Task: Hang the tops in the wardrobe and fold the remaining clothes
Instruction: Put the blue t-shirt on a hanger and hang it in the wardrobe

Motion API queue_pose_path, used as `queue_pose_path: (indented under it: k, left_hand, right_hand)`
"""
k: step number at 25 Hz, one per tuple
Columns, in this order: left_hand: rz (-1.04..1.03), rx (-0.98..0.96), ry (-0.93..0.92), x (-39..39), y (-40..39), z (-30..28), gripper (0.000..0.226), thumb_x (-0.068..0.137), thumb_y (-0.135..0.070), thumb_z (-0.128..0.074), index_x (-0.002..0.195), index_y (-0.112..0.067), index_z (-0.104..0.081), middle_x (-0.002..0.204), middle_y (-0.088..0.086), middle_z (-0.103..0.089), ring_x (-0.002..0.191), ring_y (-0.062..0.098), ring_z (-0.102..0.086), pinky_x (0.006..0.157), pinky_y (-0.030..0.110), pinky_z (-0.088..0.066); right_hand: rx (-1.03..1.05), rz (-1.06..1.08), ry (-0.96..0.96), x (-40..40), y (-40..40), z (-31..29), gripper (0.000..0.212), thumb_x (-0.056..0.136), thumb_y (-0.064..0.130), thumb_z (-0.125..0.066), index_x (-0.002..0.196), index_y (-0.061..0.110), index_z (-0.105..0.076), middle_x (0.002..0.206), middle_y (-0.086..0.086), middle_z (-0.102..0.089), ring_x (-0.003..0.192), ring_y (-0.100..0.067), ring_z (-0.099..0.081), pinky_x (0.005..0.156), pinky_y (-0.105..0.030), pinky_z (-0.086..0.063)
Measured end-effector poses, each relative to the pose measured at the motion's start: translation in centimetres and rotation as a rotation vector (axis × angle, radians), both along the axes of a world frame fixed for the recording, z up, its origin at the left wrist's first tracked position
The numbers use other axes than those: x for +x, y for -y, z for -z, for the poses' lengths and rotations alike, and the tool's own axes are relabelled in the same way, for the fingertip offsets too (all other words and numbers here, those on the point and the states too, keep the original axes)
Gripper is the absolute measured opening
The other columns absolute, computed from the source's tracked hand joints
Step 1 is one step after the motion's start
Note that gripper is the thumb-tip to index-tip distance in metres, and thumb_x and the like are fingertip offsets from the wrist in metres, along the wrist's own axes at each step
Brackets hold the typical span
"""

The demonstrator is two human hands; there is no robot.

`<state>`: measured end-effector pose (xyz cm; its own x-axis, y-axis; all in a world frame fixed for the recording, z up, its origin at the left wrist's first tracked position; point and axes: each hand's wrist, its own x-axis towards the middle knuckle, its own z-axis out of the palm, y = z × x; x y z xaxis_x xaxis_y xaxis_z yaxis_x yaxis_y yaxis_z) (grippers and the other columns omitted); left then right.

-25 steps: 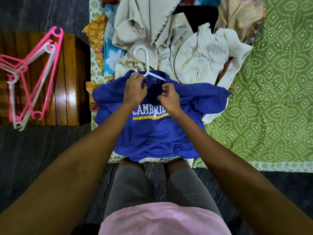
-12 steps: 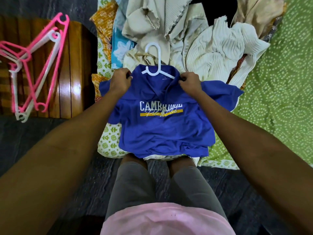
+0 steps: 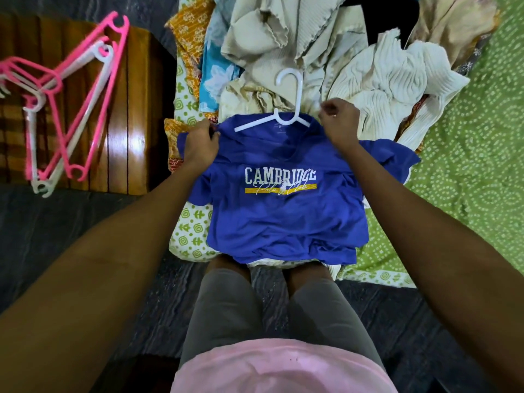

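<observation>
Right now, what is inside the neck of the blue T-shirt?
A white hanger: its hook and part of both arms show above the blue T-shirt collar. The arm ends are covered by cloth, so whether they reach the shoulders cannot be seen.

A blue T-shirt (image 3: 283, 217) printed in white and yellow is seen on a white hanger (image 3: 286, 109). Pink and white hangers (image 3: 71, 109) are seen on brown wood, a green white-dotted sheet (image 3: 467, 171) alongside.

Blue tee (image 3: 283, 217) flat (CAMBRIDGE print), white hanger (image 3: 295, 109) in neck.
</observation>
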<state>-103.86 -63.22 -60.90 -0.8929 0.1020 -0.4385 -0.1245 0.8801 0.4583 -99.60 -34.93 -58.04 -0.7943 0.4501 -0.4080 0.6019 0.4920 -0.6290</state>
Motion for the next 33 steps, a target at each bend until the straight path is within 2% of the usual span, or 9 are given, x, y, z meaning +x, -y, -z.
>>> queue_pose_path:
  k: [2,5,9,12,16,23,26,29,33]
  left_hand:
    - [-0.010,0.046,0.005,0.0,-1.1,-0.1,0.020,0.095,-0.014,-0.049,0.103,0.004,-0.051,0.101,0.024,-0.058,0.094,0.036,-0.054,0.074,0.039,-0.039]
    - [-0.043,0.103,0.022,-0.3,-2.4,-0.2,0.022,0.097,-0.013,-0.043,0.109,0.005,-0.046,0.104,0.025,-0.058,0.094,0.037,-0.055,0.076,0.043,-0.041]
    - [-0.037,0.141,0.023,-0.1,-2.6,-0.9,0.021,0.096,-0.011,-0.045,0.109,0.005,-0.045,0.103,0.025,-0.057,0.093,0.035,-0.055,0.071,0.037,-0.039]
    - [0.036,0.190,0.005,0.9,-2.4,-2.9,0.021,0.093,-0.010,-0.050,0.108,0.005,-0.048,0.106,0.022,-0.057,0.097,0.031,-0.054,0.074,0.033,-0.038]
    - [0.141,0.234,-0.222,2.9,-2.4,-7.1,0.018,0.091,-0.010,-0.055,0.098,0.006,-0.057,0.100,0.022,-0.054,0.093,0.033,-0.052,0.076,0.029,-0.037]
    - [0.219,0.369,-0.549,6.3,-2.5,-18.0,0.018,0.080,-0.015,-0.061,0.088,0.001,-0.058,0.091,0.014,-0.054,0.087,0.019,-0.050,0.078,0.021,-0.039]
    - [0.159,0.473,-0.576,6.1,-2.6,-22.8,0.026,0.083,-0.025,-0.061,0.097,-0.004,-0.059,0.091,0.006,-0.056,0.082,0.016,-0.054,0.073,0.022,-0.043]
    - [0.178,0.461,-0.476,5.0,-3.3,-28.4,0.026,0.089,-0.017,-0.063,0.111,-0.003,-0.063,0.099,0.004,-0.063,0.091,0.017,-0.058,0.078,0.018,-0.042]
    - [0.351,0.408,-0.534,4.9,-4.3,-35.6,0.016,0.089,-0.012,-0.063,0.099,-0.001,-0.068,0.091,0.011,-0.066,0.084,0.018,-0.058,0.069,0.019,-0.038]
  right_hand:
    - [-0.219,-0.047,0.110,-2.2,2.0,-0.5,0.025,0.083,0.011,-0.065,0.105,-0.001,-0.064,0.092,-0.009,-0.064,0.077,-0.010,-0.057,0.070,-0.014,-0.044]
    - [-0.306,-0.059,0.141,-4.3,3.7,-0.6,0.018,0.087,0.021,-0.064,0.074,0.008,-0.063,0.060,0.009,-0.060,0.055,0.000,-0.052,0.050,-0.008,-0.037]
    - [-0.231,-0.061,0.010,-3.8,3.5,-1.3,0.030,0.091,0.018,-0.055,0.079,-0.005,-0.068,0.064,-0.006,-0.067,0.063,-0.013,-0.062,0.072,-0.032,-0.051]
    - [-0.311,-0.067,-0.025,-2.1,2.6,-3.1,0.025,0.091,0.013,-0.053,0.072,0.008,-0.068,0.066,-0.004,-0.065,0.072,-0.025,-0.066,0.083,-0.044,-0.053]
    - [-0.327,0.004,-0.119,0.0,1.8,-6.9,0.028,0.086,0.016,-0.057,0.060,0.027,-0.062,0.066,-0.001,-0.066,0.076,-0.029,-0.068,0.083,-0.049,-0.053]
    - [-0.411,-0.081,-0.308,2.6,-0.4,-20.2,0.021,0.093,0.006,-0.054,0.073,0.008,-0.061,0.070,-0.009,-0.064,0.063,-0.014,-0.065,0.069,-0.035,-0.056]
    - [-0.379,-0.201,-0.374,3.4,-0.9,-26.3,0.018,0.093,0.006,-0.055,0.076,0.006,-0.061,0.064,-0.004,-0.065,0.058,-0.011,-0.064,0.064,-0.028,-0.057]
    - [-0.332,-0.260,-0.487,4.3,-1.3,-32.9,0.026,0.092,0.006,-0.055,0.068,0.013,-0.060,0.052,0.007,-0.065,0.052,-0.005,-0.062,0.054,-0.021,-0.051]
    - [-0.254,-0.330,-0.597,6.4,-1.5,-40.7,0.020,0.091,0.008,-0.058,0.071,0.010,-0.064,0.063,-0.002,-0.068,0.056,-0.010,-0.066,0.053,-0.020,-0.052]
